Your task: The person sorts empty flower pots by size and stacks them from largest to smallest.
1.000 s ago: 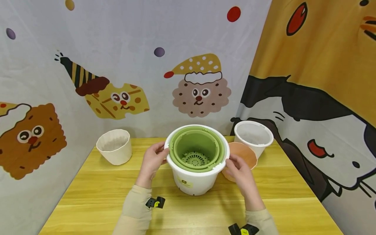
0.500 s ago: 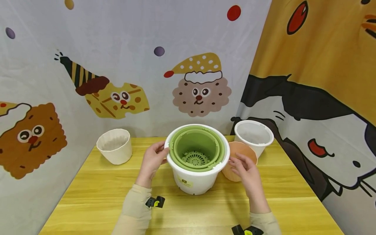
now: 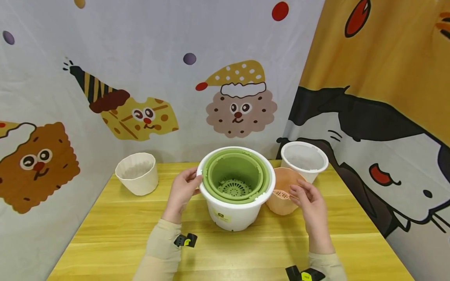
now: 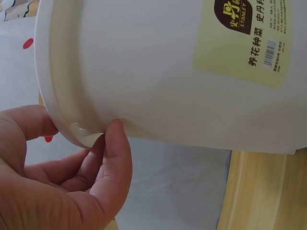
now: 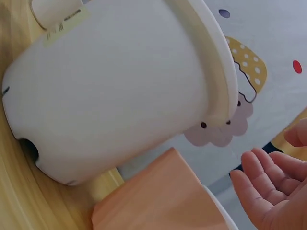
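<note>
A large white flowerpot (image 3: 242, 216) with a yellow label stands mid-table, and green pots (image 3: 236, 169) with a slotted bottom are nested inside it. My left hand (image 3: 182, 191) holds the white pot's rim at its left side; in the left wrist view the thumb and fingers (image 4: 117, 158) pinch that rim. To the right, an orange flowerpot (image 3: 279, 207) with a perforated bottom stands close beside the white one. My right hand (image 3: 311, 205) hovers at the orange pot's right side, its fingers (image 5: 252, 191) loosely bent and holding nothing.
At the back left of the wooden table (image 3: 116, 238) stands a cream, faceted pot (image 3: 145, 181). Another white pot (image 3: 307, 176) is at the back right, behind the orange one. A printed cloth (image 3: 151, 31) hangs behind the table.
My right hand has let go of the white pot's rim and moved right to the orange pot, uncovering more of its inside. The left hand keeps its hold on the rim.
</note>
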`<state>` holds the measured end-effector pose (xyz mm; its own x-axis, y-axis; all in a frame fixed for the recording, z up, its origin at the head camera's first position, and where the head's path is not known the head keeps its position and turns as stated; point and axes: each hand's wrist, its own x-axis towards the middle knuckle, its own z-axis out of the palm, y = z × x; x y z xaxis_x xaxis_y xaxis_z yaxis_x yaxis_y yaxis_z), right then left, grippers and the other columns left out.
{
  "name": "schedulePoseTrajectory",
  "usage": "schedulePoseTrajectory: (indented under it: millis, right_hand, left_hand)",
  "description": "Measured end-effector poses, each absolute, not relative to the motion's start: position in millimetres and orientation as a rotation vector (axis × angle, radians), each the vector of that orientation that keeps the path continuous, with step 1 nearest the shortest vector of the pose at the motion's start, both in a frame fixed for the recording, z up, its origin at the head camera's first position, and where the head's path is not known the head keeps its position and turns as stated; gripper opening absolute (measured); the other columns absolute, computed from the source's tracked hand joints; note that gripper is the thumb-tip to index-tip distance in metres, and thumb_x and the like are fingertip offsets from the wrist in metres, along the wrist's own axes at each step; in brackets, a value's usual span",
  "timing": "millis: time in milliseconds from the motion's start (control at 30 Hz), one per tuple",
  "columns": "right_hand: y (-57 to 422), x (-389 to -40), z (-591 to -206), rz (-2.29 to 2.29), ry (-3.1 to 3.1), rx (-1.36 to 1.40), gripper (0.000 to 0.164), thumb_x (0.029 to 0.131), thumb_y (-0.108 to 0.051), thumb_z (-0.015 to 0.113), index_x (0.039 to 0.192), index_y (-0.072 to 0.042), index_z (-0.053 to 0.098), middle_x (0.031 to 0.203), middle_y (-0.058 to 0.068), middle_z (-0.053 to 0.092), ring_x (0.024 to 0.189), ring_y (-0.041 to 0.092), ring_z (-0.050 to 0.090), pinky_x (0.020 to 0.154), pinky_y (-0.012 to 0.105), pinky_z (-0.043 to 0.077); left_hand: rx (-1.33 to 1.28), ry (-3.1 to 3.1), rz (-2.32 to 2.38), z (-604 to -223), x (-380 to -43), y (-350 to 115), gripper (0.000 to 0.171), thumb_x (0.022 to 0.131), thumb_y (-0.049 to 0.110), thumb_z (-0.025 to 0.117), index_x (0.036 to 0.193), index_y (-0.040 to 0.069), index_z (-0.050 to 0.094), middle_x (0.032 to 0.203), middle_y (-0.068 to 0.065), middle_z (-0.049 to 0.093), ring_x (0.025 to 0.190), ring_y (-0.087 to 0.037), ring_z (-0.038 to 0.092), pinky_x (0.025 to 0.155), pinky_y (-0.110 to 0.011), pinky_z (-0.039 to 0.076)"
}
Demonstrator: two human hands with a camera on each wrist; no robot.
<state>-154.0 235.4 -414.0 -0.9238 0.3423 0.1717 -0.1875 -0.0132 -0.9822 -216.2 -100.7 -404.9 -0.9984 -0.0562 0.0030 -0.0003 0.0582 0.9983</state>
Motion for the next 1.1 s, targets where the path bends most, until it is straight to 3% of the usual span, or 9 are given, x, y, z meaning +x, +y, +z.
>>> schedulePoseTrajectory:
  millis: [200,400,900,1100]
  right_hand:
    - [250,-157,-410,1.974,-1.794,-0.3,0.027,0.1,-0.008,0.058,0.125,0.002,0.057,0.097,-0.002,0.069,0.085,0.008,0.068,0.075,0.02,0.058]
    - [266,-162,-409,1.932,-1.755,-0.391,0.02,0.099,-0.01,0.06,0.119,-0.008,0.06,0.096,-0.001,0.068,0.083,0.007,0.068,0.072,0.018,0.057]
    - [304,-178,-416,1.844,-1.731,-0.502,0.022,0.097,-0.009,0.063,0.118,-0.008,0.058,0.09,-0.005,0.063,0.079,0.004,0.065,0.066,0.013,0.055]
    - [317,-184,-417,1.763,-1.829,-0.572,0.034,0.098,-0.014,0.062,0.13,-0.004,0.054,0.095,-0.005,0.059,0.081,0.002,0.063,0.067,0.01,0.054]
  left_hand:
    - [0.058,-2.249,-2.128,-403,-215,-100,0.044,0.095,0.004,0.061,0.137,-0.008,0.052,0.121,-0.025,0.06,0.098,-0.026,0.062,0.072,-0.03,0.06]
    - [0.058,-2.255,-2.122,-402,-215,-101,0.044,0.096,0.004,0.061,0.137,-0.008,0.053,0.121,-0.025,0.06,0.097,-0.025,0.062,0.072,-0.03,0.06]
    - [0.072,-2.264,-2.12,-402,-214,-100,0.045,0.096,0.007,0.062,0.137,-0.007,0.052,0.122,-0.024,0.06,0.096,-0.023,0.062,0.071,-0.029,0.06]
    - [0.073,-2.269,-2.111,-404,-216,-100,0.043,0.095,0.005,0.062,0.136,-0.006,0.054,0.12,-0.024,0.061,0.096,-0.024,0.062,0.071,-0.03,0.06]
